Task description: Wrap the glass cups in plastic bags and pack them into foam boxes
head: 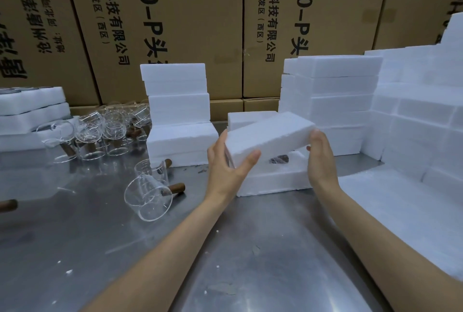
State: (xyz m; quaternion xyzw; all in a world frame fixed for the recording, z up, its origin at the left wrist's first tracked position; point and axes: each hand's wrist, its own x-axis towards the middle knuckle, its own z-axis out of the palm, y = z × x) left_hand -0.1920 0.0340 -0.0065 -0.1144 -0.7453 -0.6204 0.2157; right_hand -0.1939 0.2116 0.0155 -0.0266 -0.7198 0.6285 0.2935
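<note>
as both hands tilt it, the foam lid (269, 136) sits between left grip (229, 161) and right grip (322, 158).

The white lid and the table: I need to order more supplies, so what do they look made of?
The lid, held at its ends by the left hand and right hand, looks like expanded foam: matt white with a grainy, crumbly edge. The table looks like stainless steel: grey, brushed, with blurred reflections and fine scratches.

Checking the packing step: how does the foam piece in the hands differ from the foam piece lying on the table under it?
The held foam lid is tilted and raised, gripped by the left hand and right hand; the foam base lies flat on the table. The lid shows closed faces; the base shows an open hollow with something dark inside. Both are white foam.
</note>
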